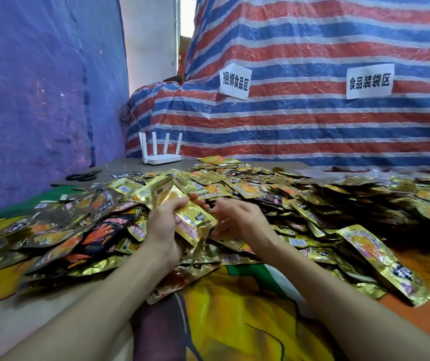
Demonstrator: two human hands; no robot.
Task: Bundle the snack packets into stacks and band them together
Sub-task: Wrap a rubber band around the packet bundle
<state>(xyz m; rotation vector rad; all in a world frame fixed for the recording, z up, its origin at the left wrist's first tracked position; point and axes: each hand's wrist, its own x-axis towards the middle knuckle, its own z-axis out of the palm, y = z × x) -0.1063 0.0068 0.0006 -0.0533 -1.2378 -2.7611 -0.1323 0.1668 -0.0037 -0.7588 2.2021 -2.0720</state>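
A wide heap of gold and black snack packets covers the table in front of me. My left hand grips a small stack of gold packets, which stands tilted above the heap. My right hand is just right of that stack, fingers curled and its fingertips touching the stack's right side. A long gold packet lies apart at the right edge of the heap. No bands are visible near my hands.
A patterned cloth covers the near table. Black scissors and a white router sit at the back left. A striped tarp with two paper signs rises behind; a blue sheet hangs left.
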